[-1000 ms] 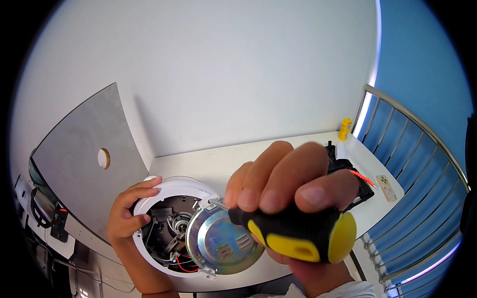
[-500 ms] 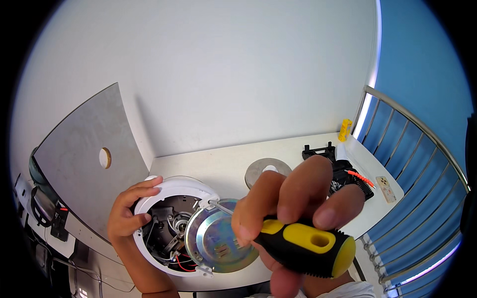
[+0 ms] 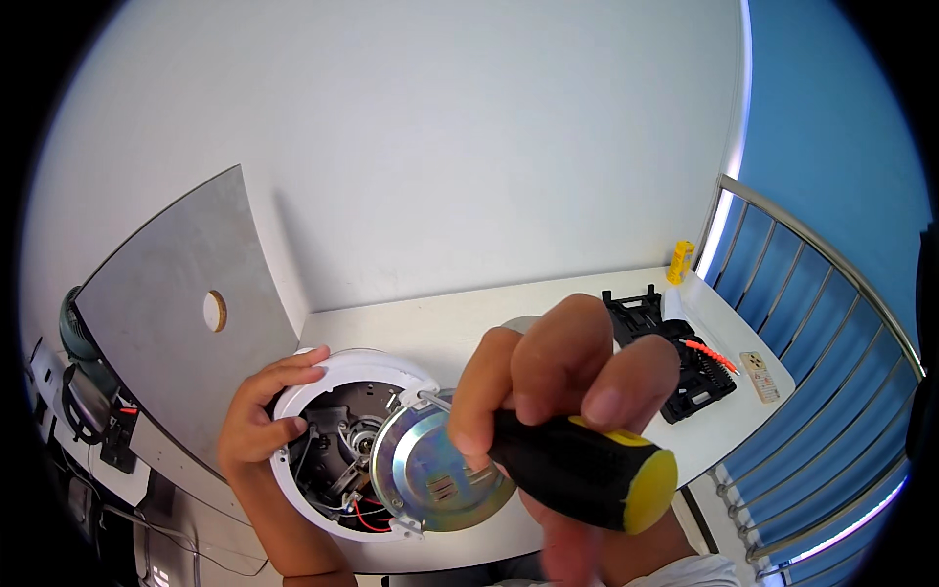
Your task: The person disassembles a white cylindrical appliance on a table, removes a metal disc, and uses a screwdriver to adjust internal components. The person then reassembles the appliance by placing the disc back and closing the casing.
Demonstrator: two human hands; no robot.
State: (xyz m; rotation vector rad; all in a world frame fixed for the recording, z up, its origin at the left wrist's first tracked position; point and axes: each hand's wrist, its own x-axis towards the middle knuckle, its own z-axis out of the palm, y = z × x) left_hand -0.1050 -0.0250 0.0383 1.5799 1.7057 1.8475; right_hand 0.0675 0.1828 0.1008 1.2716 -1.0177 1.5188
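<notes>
A round white appliance housing stands tilted on the table, showing dark metal inner parts and red, white and black wires. My left hand is closed on its left rim, thumb at the inner edge. A shiny metal cover disc overlaps the right part of the opening, with white bracket tabs at top and bottom. My right hand grips a black and yellow screwdriver. Its thin shaft runs left to the upper white tab; the tip's exact seat is too small to make out.
Behind my right hand a grey disc is partly hidden. A black tool case with an orange flexible shaft lies right, near a yellow cylinder. A grey panel with a hole rises left; metal railing runs right.
The screwdriver handle has turned in my right hand, its yellow inlay now mostly out of sight. The right hand has shifted slightly left and up. My left hand keeps its hold on the rim.
</notes>
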